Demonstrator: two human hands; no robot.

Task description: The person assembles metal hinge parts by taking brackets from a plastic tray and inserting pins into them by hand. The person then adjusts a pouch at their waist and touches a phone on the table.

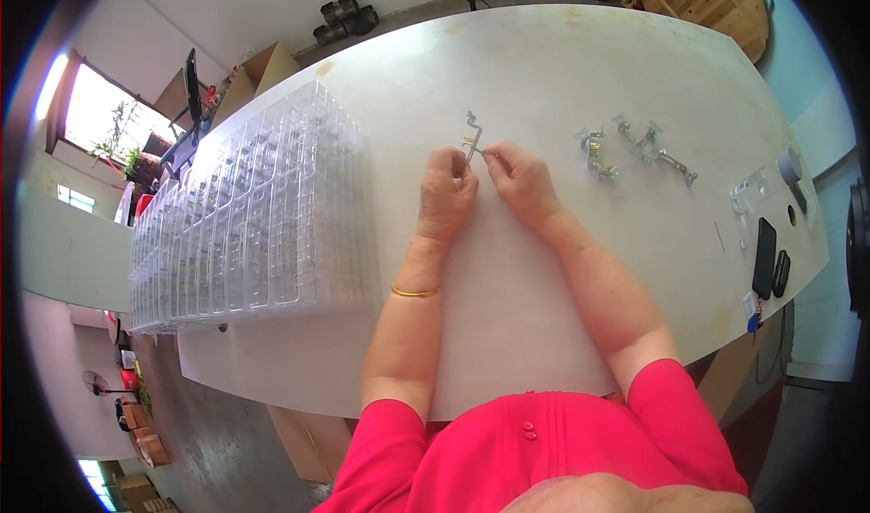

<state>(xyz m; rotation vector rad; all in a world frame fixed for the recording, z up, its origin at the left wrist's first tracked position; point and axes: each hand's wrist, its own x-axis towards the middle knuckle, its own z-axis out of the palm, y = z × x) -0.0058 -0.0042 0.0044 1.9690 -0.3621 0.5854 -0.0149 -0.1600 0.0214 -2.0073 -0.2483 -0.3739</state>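
Red top (544, 445), nearest: you are wearing it, with two buttons showing below the neckline.

Item, in work: one slim metal piece (474, 135); you are holding it upright-ish above the middle of the table (507, 332), its hooked end pointing away from you.

Left hand (446, 196): fingers curling closed, thumb pressing, gripping the piece's lower end.

Right hand (526, 187): thumb and fingertips pinching at the piece's side; whether a smaller separate part is sitting between them, you cannot tell.

Loose metal parts (595, 155), jointed, right of your hands: lying in clusters, untouched, presumably waiting.

Clear plastic trays (272, 214), left: standing in a tall stack, small pieces showing in their compartments; probably finished stock, though that is not certain.

Progress, as judged: this piece is apparently undergoing handwork, not yet set down; the loose parts are likely remaining. The total count is escaping view.

Black case (765, 257), far right: lying well apart.
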